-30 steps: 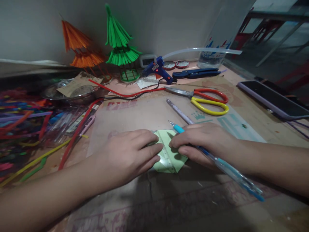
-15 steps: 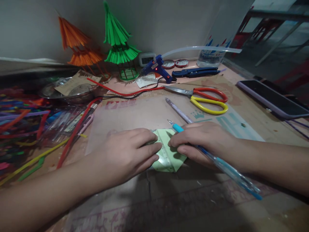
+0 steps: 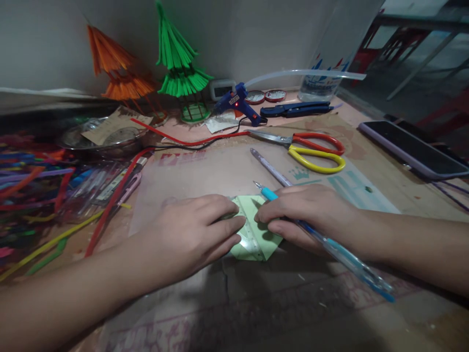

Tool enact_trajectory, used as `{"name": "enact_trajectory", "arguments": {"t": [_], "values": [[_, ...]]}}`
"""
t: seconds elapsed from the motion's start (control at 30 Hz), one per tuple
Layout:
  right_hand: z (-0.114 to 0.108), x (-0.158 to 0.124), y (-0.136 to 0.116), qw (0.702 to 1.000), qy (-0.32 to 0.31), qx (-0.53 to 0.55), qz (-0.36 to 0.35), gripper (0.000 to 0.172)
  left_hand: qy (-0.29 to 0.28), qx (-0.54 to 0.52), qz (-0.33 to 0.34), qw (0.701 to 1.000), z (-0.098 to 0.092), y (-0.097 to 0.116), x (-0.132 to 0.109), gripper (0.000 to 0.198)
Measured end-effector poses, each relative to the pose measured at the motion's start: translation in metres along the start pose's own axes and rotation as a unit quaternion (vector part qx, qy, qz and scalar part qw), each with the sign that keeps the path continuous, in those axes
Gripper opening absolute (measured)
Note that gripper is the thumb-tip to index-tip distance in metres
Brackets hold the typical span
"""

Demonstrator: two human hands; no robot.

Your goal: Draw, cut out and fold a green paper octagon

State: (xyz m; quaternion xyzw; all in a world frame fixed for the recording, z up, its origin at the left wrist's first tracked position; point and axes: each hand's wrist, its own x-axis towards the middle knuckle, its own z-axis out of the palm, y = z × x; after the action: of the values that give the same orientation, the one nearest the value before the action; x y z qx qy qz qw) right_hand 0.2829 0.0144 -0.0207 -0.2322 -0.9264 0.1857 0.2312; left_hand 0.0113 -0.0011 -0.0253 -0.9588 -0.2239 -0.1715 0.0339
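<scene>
Nothing shifted, pale green paper (image 3: 273, 242), folded flat

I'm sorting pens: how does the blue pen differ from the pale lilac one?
The translucent blue pen is held in the right hand; the pale lilac pen lies loose on the table. The blue pen is nearer the person than the lilac pen. Both point up-left.
</scene>
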Motion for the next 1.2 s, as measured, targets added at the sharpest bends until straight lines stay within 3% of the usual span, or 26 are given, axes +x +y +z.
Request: {"name": "enact_trajectory", "arguments": {"t": [1.2], "values": [[-0.0026, 0.0009, -0.0001, 1.000, -0.016, -0.017, -0.011, 0.022, -0.008, 0.000, -0.004, 1.000, -0.0023, 0.0004, 0.0004, 0.028]]}}
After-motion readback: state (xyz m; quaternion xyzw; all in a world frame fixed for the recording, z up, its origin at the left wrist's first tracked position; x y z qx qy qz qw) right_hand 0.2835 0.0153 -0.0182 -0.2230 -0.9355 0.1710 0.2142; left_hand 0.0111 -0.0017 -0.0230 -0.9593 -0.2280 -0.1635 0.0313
